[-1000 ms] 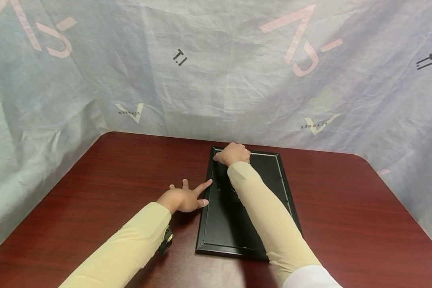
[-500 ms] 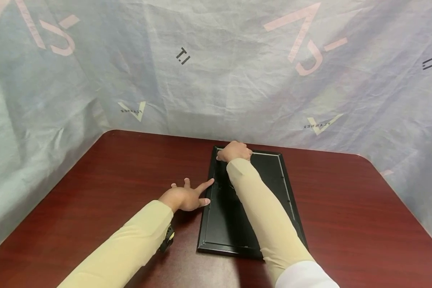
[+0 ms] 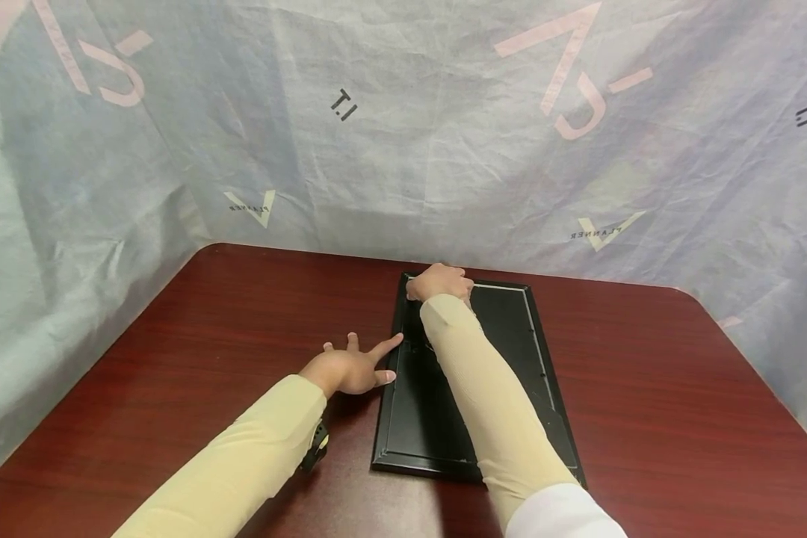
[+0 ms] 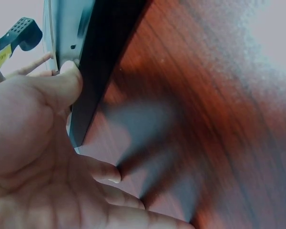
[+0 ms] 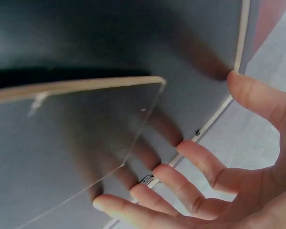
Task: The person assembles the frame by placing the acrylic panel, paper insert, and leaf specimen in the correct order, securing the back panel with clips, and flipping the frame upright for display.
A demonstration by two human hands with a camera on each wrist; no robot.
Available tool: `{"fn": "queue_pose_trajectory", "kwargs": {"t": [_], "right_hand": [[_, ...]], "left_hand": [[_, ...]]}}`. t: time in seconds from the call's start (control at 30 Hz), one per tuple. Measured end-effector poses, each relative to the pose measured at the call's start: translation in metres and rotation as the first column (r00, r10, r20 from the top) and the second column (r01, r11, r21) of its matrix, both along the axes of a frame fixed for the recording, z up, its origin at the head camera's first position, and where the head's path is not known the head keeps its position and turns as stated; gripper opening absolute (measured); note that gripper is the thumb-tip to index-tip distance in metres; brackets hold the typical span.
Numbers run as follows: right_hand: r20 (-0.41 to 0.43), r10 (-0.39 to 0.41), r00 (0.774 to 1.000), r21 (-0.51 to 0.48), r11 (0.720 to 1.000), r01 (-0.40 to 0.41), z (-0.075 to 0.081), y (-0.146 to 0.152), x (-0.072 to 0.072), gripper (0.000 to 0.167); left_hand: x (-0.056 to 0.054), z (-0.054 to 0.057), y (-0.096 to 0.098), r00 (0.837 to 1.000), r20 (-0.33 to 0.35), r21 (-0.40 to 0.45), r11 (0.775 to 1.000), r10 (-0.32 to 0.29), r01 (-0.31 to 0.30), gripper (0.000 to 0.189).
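Note:
A black picture frame (image 3: 420,418) lies back side up on the table, its long sides running away from me. At its left side is my left hand (image 3: 350,371), fingers spread, with the thumb and index fingertip on the rim; the other fingers reach over the table in the left wrist view. My right hand (image 3: 439,282) is at the far left part of the frame. In the right wrist view its fingertips (image 5: 188,148) touch the dark backing (image 5: 200,47) along a pale edge strip. A flap (image 5: 62,133) with a tan edge stands off the backing there.
The frame rests on a dark red wooden table (image 3: 262,314) with rounded far corners. Pale printed fabric (image 3: 403,149) hangs behind and along the sides. A black wrist device (image 4: 24,36) with a yellow label shows in the left wrist view.
The head view has shifted slightly, so the frame and table sit a little further right. Both hands keep their places on the frame.

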State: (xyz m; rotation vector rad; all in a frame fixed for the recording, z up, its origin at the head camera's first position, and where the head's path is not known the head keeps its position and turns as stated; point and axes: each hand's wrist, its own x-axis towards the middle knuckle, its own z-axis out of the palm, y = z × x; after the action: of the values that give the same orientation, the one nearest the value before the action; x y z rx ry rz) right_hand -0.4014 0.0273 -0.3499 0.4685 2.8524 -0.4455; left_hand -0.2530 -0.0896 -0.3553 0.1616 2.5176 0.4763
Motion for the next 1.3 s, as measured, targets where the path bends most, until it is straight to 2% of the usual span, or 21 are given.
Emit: {"fn": "queue_pose_trajectory", "kwargs": {"t": [0.27, 0.53, 0.7, 0.9, 1.13, 1.2, 1.3], "right_hand": [[0.026, -0.016, 1.0, -0.009, 1.0, 0.016, 0.001, -0.002, -0.005, 0.071], [0.002, -0.015, 1.0, -0.088, 0.996, 0.015, -0.006, 0.002, 0.001, 0.07], [-0.015, -0.005, 1.0, -0.094, 0.996, 0.003, -0.004, 0.005, 0.006, 0.063], [-0.025, 0.154, 0.988, -0.043, 0.987, -0.155, 0.007, 0.011, 0.018, 0.047], [-0.019, 0.35, 0.936, -0.085, 0.933, -0.35, 0.016, 0.033, 0.031, 0.038], [0.003, 0.382, 0.924, -0.105, 0.919, -0.38, 0.018, 0.039, 0.033, 0.04], [0.024, 0.382, 0.924, -0.109, 0.92, -0.377, 0.021, 0.047, 0.037, 0.049]], "left_hand": [[0.002, 0.001, 0.001, 1.0, 0.004, -0.001, 1.0, 0.021, -0.021, 0.065], [0.001, 0.001, -0.001, 1.0, 0.003, -0.007, 1.0, 0.007, -0.007, 0.065], [-0.001, 0.003, -0.001, 1.0, -0.001, -0.002, 1.0, -0.011, 0.011, 0.065], [0.0, 0.002, -0.004, 1.0, 0.009, 0.011, 1.0, -0.015, 0.014, 0.065], [-0.003, 0.002, -0.003, 0.999, 0.015, 0.029, 0.999, -0.029, 0.029, 0.066], [-0.004, 0.003, -0.003, 0.999, 0.026, 0.024, 0.999, -0.036, 0.035, 0.066], [-0.005, 0.004, -0.003, 0.999, 0.029, 0.03, 0.999, -0.046, 0.046, 0.067]]}}
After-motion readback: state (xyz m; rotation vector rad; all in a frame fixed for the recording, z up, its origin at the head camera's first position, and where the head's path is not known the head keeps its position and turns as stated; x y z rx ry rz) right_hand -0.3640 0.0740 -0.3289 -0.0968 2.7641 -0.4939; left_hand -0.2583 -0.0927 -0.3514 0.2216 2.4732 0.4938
